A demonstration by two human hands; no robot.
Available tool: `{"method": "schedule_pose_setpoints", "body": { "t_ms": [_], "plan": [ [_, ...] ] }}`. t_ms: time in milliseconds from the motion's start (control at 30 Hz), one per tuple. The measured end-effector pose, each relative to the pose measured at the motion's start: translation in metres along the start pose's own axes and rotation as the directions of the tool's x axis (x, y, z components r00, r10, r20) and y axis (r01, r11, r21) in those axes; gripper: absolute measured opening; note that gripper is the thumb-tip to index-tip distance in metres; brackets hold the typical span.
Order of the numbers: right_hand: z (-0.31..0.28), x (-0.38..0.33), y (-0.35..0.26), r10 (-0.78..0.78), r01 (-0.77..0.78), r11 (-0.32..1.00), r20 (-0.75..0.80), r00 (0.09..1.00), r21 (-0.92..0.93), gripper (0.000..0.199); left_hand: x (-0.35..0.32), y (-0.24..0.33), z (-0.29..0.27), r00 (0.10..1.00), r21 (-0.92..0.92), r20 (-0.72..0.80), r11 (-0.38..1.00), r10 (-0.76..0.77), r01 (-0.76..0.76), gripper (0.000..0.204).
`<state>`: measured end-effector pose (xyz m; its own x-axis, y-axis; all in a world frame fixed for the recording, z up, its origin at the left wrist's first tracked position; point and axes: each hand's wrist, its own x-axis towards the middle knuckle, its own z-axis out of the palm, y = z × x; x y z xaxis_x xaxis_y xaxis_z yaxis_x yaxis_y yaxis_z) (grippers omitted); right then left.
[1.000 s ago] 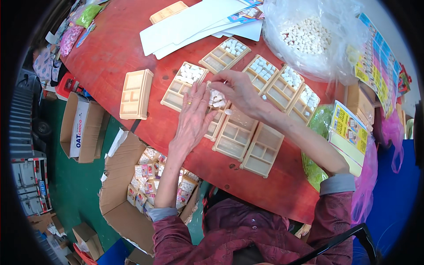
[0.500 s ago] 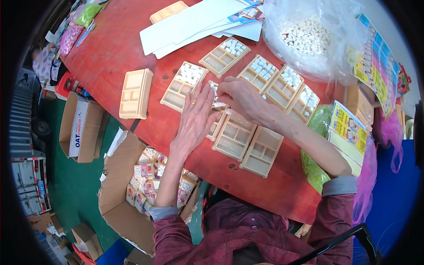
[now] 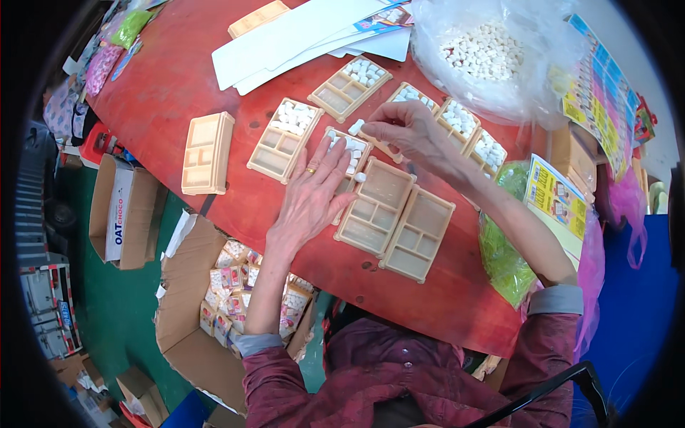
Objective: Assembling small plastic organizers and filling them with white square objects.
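My right hand (image 3: 410, 132) pinches a small white block-like piece (image 3: 356, 127) between thumb and fingers. It is just above the far edge of a cream compartment tray (image 3: 364, 149), whose upper compartment holds several white pieces. My left hand (image 3: 310, 192) lies flat with its fingers stretched over that tray's left side, hiding part of it. One loose white piece (image 3: 360, 177) sits at the top edge of the neighbouring tray (image 3: 374, 214), whose compartments are bare. Another bare tray (image 3: 419, 239) lies right beside it. Farther off, a tray (image 3: 284, 143) has white pieces in its upper compartment.
A clear plastic bag (image 3: 435, 71) of white pieces stands at the back right. White cards (image 3: 285, 50) lie at the back. Stacked trays (image 3: 207, 153) stand left. Below the table edge, an open carton (image 3: 185, 299) holds packed sets. Green plastic (image 3: 503, 250) lies right.
My right hand has lifted slightly from the tray and now shows a white piece in its fingers. My left hand remains over the tray's left side. The whole view has shifted a little.
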<state>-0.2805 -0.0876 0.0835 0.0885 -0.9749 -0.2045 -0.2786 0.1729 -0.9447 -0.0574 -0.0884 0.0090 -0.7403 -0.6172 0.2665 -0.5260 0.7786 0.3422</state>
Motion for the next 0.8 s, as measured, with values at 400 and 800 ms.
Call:
{"method": "schedule_pose_setpoints", "body": {
  "t_ms": [400, 800],
  "plan": [
    [0.03, -0.04, 0.051, -0.636, 0.617, 0.621, 0.151, 0.757, -0.483, 0.015, 0.005, 0.001, 0.004, 1.0, 0.033, -0.028, 0.999, 0.001, 0.0, 0.058],
    [-0.024, -0.031, 0.038, -0.457, 0.278, 0.507, 0.019, 0.889, -0.816, 0.013, 0.003, -0.001, 0.005, 0.997, 0.012, -0.062, 0.998, -0.054, 0.055, 0.053]
  ]
}}
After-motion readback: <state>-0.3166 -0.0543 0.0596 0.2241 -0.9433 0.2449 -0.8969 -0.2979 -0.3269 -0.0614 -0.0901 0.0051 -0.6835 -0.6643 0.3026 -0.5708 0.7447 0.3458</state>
